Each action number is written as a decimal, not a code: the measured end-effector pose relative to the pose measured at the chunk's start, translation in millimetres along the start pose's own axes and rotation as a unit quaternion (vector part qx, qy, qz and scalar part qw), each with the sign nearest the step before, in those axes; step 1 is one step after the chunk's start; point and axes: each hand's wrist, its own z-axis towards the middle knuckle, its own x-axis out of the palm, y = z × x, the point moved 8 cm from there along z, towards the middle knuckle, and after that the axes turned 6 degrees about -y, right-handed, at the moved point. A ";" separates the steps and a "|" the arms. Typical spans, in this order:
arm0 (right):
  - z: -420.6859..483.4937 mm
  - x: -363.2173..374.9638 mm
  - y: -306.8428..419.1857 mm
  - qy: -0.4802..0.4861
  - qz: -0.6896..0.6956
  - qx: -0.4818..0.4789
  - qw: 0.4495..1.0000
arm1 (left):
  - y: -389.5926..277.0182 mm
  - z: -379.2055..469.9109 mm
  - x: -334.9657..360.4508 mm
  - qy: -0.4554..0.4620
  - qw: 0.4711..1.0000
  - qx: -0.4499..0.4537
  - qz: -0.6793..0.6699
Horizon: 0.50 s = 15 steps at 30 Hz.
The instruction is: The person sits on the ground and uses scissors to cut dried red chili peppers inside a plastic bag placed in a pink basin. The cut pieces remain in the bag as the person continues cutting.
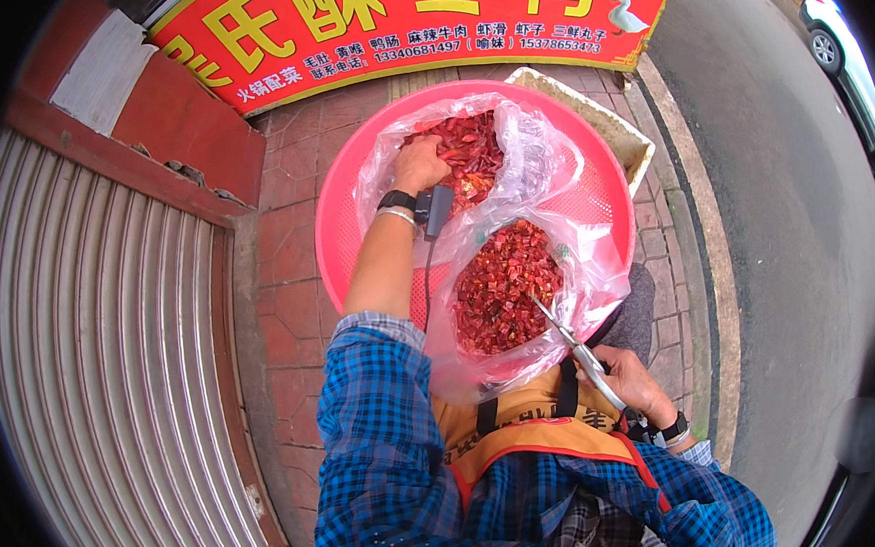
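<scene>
A round pink perforated plastic tray [594, 189] lies before me, bearing two clear plastic bags. My left hand [422, 165] reaches into the far bag, its fingertips among dried red chilies [467, 147]; whether it grips any is hidden. Chopped red chili pieces [506, 288] fill the nearer bag [587, 264]. Near its right side, my right hand [624, 378] holds metal scissors [587, 356] by the handles. Their blades look closed or nearly so, with the tip over the chopped pieces.
Behind the tray stands a worn white foam box [637, 160]. A red signboard [423, 30] with yellow writing leans across the far side. A ribbed metal shutter [112, 353] is at left. Beyond the curb on the right run a road [788, 237] and a parked white car [845, 60].
</scene>
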 end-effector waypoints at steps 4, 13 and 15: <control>-0.6 -0.9 0.9 0.004 0.000 0.005 1.000 | -24.4 -12.4 6.2 0.131 0.967 0.073 -0.205; -1.3 3.0 -4.8 0.006 0.029 0.013 0.999 | -99.0 13.2 19.6 -0.018 0.981 0.193 0.003; -1.5 3.8 -5.5 0.010 0.037 0.019 0.999 | -105.7 23.3 29.7 -0.017 0.984 0.156 -0.085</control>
